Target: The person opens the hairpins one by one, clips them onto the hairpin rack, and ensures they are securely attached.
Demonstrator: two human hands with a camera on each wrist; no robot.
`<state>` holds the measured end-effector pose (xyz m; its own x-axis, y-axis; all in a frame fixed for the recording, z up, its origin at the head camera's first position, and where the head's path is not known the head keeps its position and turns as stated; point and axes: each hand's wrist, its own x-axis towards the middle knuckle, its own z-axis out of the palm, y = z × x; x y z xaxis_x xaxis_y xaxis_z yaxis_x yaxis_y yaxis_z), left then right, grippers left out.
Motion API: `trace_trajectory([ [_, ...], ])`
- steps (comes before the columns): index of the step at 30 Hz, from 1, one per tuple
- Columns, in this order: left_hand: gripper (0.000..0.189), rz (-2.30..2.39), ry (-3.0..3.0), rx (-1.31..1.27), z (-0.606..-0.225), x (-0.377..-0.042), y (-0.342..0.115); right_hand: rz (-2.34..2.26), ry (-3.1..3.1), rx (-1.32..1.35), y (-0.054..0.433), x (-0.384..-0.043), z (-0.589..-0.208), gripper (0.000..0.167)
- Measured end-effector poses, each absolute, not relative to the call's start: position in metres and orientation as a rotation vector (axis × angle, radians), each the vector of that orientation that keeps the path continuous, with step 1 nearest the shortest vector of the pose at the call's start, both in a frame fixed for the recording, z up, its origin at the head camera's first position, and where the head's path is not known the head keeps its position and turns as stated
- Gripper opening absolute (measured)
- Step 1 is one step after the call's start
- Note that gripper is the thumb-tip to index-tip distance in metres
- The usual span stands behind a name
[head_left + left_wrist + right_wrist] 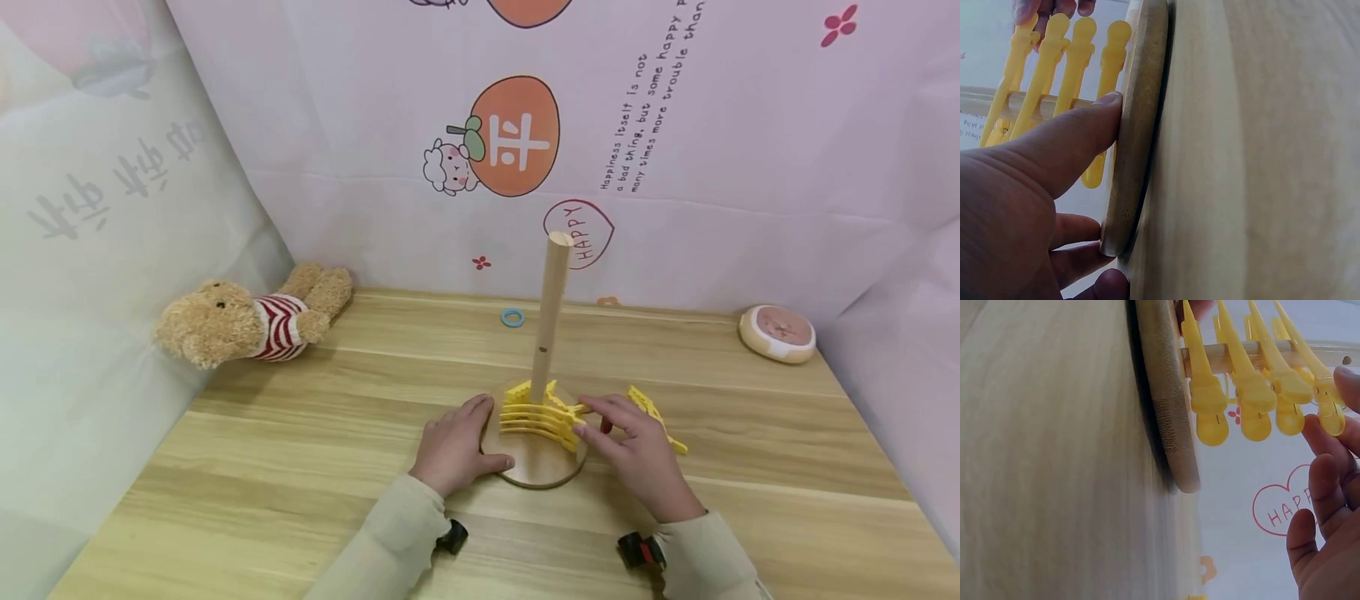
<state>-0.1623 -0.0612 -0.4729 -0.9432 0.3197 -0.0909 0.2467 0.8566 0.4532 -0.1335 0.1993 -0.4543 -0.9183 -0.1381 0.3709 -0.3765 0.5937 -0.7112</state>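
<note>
A wooden post point(552, 308) rises from a round wooden base point(536, 477) on the table. Several yellow hair clips point(534, 422) sit one above another around the lower post, their ends pointing right. My left hand point(453, 446) holds the base's left rim, thumb on its upper face and fingers at the edge. With thumb and forefinger my right hand point(637, 454) pinches the end of the topmost hair clip point(1329, 415); its other fingers are loosely bent. Another yellow hair clip point(645, 403) lies on the table beyond the right hand, partly hidden by it.
Behind the post lies a small blue ring point(512, 317). A teddy bear point(281, 327) in a striped shirt lies at the back left. At the back right is a rounded cream and pink case point(777, 334). Printed cloth point(360, 167) hangs around the table.
</note>
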Motion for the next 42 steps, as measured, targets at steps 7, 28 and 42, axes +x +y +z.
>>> trace_trajectory([
  [7,0.093,0.672,2.871,0.45,-0.471,-0.162,-0.062,1.199,-2.523,0.437,0.195,-0.135,-0.455,0.035],
  [28,0.097,0.87,2.793,0.545,-0.486,-0.17,-0.065,1.271,-2.576,0.315,0.212,-0.127,-0.462,0.042],
  [42,0.094,0.996,2.774,0.585,-0.495,-0.173,-0.076,1.087,-2.683,0.042,0.259,-0.114,-0.458,0.041],
])
